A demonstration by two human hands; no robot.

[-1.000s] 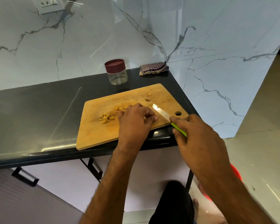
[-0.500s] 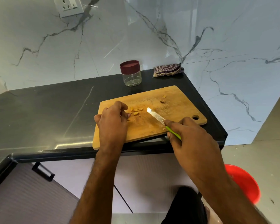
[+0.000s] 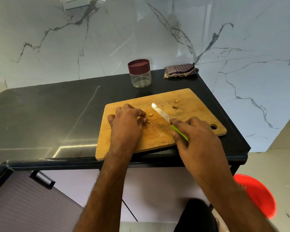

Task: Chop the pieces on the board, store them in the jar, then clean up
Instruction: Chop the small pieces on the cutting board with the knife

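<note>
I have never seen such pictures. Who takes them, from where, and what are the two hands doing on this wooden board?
No machine here: a person wears a camera on the head, so you look down along their own arms. On the black counter lies a wooden board. The right hand holds a knife with a green handle. The left hand pinches small pieces at its fingertips; two more pieces lie farther back. Behind stand a closed jar and a folded cloth.

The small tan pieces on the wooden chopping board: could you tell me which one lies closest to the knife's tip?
The round tan piece beside the left hand's fingertips; the two far pieces lie farther right of the tip.
</note>
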